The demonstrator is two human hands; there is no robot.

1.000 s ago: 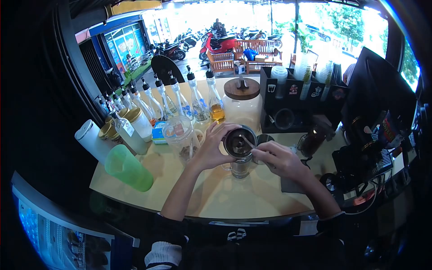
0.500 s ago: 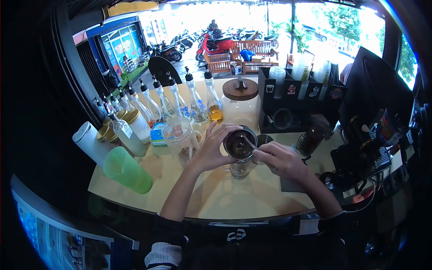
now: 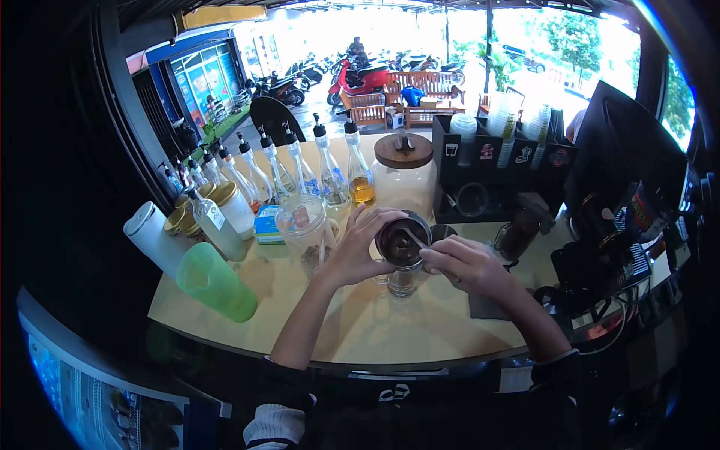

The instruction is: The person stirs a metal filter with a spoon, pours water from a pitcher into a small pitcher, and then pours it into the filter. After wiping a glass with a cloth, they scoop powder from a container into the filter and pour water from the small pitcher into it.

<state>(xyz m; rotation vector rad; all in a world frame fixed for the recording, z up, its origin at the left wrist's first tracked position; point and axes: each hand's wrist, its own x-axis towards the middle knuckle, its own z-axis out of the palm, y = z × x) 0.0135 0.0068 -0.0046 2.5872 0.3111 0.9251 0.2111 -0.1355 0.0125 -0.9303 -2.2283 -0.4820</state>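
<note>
My left hand is wrapped around a dark round cup, thumb and fingers on its side, its mouth tilted toward me. Between the fingers of my right hand is the handle of a thin spoon, whose end reaches down inside the cup. Dark brown matter shows within. Directly beneath, overlapped by the cup in this view, a clear glass mug stands on the counter. A clear plastic pitcher is just left of my left hand.
Pump-top syrup bottles line the back left. A wooden-lidded jar stands behind my hands, beside a black cup organizer. A green pitcher is at left front. On the right sits dark equipment with cables.
The view has shifted very slightly. Both hands keep their holds, with the spoon still inside the tilted cup.
</note>
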